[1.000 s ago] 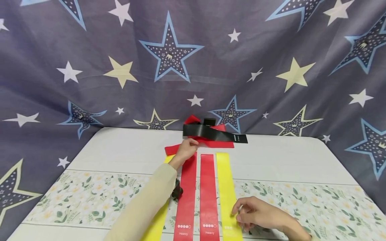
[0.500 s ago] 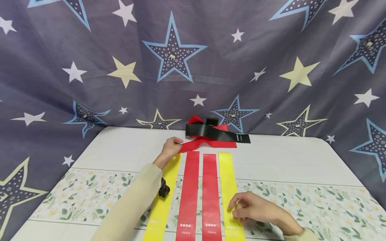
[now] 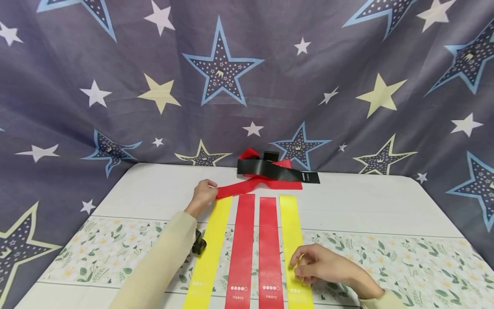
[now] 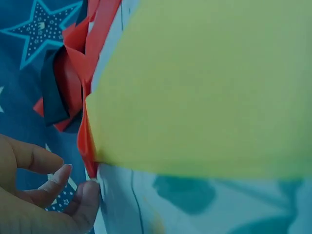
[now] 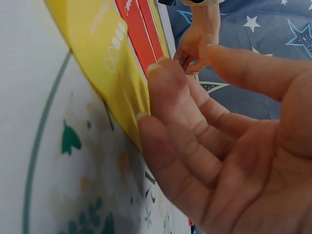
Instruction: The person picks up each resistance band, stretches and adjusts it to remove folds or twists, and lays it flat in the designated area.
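Left hand sits beside the red band's left end, thumb and fingers parted, nothing visibly pinched. The band lies at the left yellow band's far end. If straightening it, pinch the end squarely and avoid disturbing the yellow.

Four strips abreast on table, band pile behind

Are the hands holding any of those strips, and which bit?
Nothing looks held. The left hand is beside the back red strip's end, not pinching it; touch is unclear. The right hand is by the right yellow strip, not gripping.
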{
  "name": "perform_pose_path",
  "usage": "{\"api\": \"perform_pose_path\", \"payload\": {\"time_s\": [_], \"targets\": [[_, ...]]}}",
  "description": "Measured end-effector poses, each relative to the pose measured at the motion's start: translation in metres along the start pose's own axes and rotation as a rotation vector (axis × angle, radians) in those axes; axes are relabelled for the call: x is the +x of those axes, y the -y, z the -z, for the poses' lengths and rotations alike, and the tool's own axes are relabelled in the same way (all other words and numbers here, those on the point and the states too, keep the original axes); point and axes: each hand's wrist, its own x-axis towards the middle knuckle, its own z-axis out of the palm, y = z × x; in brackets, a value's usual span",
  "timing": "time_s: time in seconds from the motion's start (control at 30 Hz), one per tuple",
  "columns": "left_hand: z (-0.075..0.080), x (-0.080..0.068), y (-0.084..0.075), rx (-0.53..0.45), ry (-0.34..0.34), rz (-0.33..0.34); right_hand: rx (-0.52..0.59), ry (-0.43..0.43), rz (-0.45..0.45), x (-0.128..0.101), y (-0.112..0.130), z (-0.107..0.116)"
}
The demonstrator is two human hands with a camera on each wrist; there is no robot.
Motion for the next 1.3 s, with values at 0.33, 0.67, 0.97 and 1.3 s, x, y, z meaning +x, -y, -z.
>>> {"api": "perform_pose_path", "payload": {"time_s": [0.33, 0.67, 0.97, 1.3], "targets": [[0.000, 0.006, 0.005, 0.018, -0.017, -0.020, -0.063, -0.062, -0.030, 0.008, 0.001, -0.005], [-0.002, 0.009, 0.004, -0.019, -0.036, -0.017, -0.033, -0.117, -0.044, 0.027, 0.009, -0.009], [-0.009, 0.010, -0.001, -0.127, -0.046, 0.020, -0.043, -0.179, -0.009, 0.047, 0.015, -0.006], [-0.021, -0.005, -0.030, -0.442, 0.075, -0.084, -0.174, -0.449, 0.115, 0.078, 0.029, -0.006]]}}
